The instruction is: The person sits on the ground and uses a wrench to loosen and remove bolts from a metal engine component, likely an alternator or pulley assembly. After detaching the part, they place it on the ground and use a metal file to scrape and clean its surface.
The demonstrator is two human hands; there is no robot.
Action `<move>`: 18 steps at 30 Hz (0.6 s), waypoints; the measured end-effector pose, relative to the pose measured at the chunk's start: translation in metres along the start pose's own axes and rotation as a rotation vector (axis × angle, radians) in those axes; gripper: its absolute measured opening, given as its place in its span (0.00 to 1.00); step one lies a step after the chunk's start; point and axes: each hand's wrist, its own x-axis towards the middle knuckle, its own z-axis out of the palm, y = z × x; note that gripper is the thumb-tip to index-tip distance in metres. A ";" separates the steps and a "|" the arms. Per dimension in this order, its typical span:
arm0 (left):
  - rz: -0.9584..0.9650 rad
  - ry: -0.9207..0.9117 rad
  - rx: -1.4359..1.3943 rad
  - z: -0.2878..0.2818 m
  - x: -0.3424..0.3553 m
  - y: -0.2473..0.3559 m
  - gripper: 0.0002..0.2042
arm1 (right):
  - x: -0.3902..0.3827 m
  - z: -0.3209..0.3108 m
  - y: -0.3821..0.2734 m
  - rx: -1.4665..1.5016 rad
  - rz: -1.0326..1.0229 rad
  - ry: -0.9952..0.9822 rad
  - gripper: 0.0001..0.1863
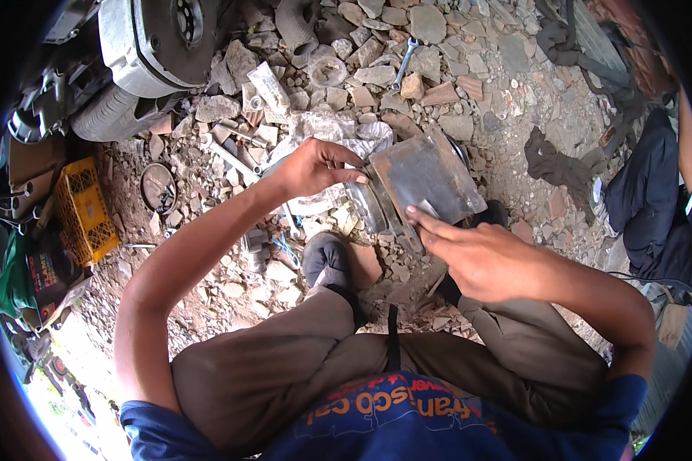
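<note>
A flat, dark metal piece (pixel 430 180) with rusty edges is held up in front of me, tilted above the rubble. A narrower metal section (pixel 370 206) runs along its left side; whether the two are joined, I cannot tell. My left hand (pixel 319 170) pinches the upper left of this part between thumb and fingers. At the near edge, my right hand (pixel 473 257) grips it, index finger stretched onto the dark face and the other fingers partly hidden. Something small and pale shows beside that fingertip, too unclear to name. Beyond lies a crumpled whitish cloth (pixel 327 131).
Broken stone covers the ground, with an open-end wrench (pixel 404 65) farther off and another wrench (pixel 234 160) left of the cloth. At left are a round dish (pixel 158 188), a yellow crate (pixel 88 211) and a large metal machine part (pixel 158 46). Dark clothing (pixel 646 200) lies right.
</note>
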 end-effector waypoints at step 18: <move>-0.330 -0.026 -0.308 -0.006 -0.004 -0.003 0.31 | 0.010 -0.008 -0.007 0.005 0.101 -0.081 0.37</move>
